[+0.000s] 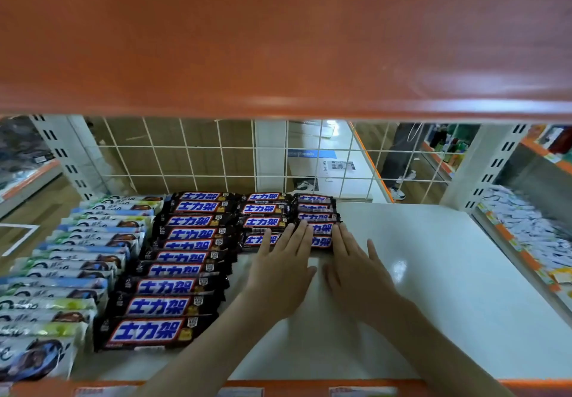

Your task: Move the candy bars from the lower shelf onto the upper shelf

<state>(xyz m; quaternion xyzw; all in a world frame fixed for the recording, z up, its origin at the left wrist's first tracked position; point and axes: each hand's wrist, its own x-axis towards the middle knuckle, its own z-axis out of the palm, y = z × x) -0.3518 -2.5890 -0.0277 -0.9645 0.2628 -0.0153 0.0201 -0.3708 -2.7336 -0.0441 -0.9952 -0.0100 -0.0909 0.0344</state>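
Dark brown candy bars [173, 279] with blue-and-white lettering lie in rows on the white lower shelf [433, 272]. A long column runs front to back at centre left. Two shorter columns [263, 209] sit at the back centre. My left hand [278, 272] reaches in flat, its straight fingers resting on the nearest bars of those short columns. My right hand [356, 266] lies flat beside it, fingertips touching the front bar [322, 229] of the right column. The orange upper shelf [278, 40] fills the top of the view; its upper surface is hidden.
White, blue and green wrapped snack packs [62, 272] fill the shelf's left side. A white wire grid [216, 161] closes the back. White slotted uprights [58, 152] stand at both sides. Behind the grid a person's legs [399, 161] stand in an aisle. An orange price rail [309, 390] edges the front.
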